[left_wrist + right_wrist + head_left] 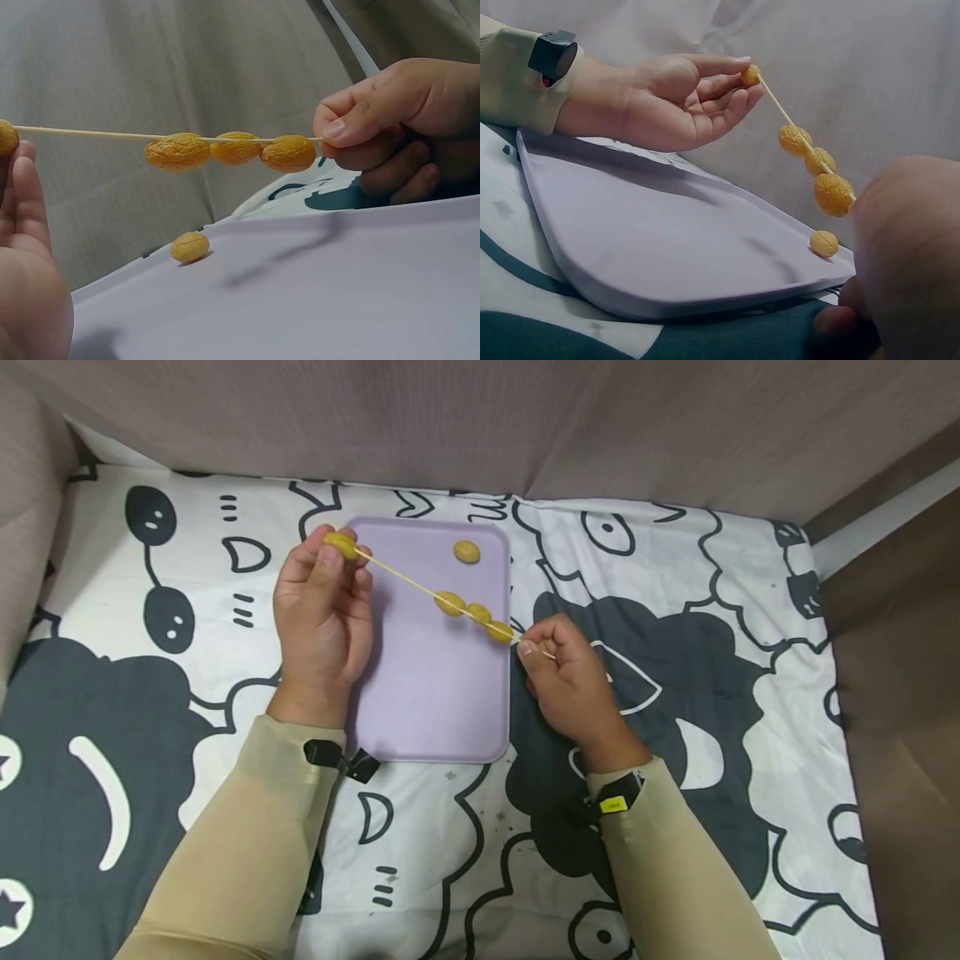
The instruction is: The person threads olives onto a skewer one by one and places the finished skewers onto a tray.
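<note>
Skewer (397, 575) gripped by right hand (572, 681); left hand (322, 618), palm showing, pinches fruit (341, 544).

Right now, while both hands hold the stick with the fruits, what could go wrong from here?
The left fingers pinch a yellow fruit at one end of the thin stick, so a sudden push might prick them. The stick might also bend or snap under hard pressure. It shows along the surface of three more fruits, so these might tear loose.

Seemingly a home, given the cartoon-print cloth (712, 693) and drapes (480, 427).
</note>
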`<action>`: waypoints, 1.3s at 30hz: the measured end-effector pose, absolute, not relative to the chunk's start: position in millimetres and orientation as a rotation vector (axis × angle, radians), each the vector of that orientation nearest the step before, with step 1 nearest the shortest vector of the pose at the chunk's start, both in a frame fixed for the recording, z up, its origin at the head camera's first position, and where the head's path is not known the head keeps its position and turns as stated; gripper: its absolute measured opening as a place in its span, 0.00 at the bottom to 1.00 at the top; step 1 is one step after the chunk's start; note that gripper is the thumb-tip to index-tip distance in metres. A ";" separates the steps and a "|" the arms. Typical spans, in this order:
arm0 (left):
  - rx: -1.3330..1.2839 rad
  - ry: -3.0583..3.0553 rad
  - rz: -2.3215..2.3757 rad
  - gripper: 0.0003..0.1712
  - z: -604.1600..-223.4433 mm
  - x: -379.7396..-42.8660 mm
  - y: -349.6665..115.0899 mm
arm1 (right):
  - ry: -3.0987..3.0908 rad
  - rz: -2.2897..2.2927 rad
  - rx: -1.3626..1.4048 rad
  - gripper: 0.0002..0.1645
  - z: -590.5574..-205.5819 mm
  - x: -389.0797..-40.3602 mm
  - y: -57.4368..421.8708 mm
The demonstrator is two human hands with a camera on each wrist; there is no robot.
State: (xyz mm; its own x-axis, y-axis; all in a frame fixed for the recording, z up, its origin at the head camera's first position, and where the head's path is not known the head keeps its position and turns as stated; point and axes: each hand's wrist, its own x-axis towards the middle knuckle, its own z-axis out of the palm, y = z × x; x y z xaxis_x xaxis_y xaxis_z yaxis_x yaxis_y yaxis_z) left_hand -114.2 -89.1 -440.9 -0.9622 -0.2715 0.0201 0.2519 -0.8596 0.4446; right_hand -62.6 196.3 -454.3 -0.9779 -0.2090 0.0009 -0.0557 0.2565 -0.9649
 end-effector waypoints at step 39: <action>-0.050 -0.988 -2.671 0.07 -443.8 -111.4 -81.8 | 2.306 -1.866 -0.240 0.06 -454.4 -63.2 198.9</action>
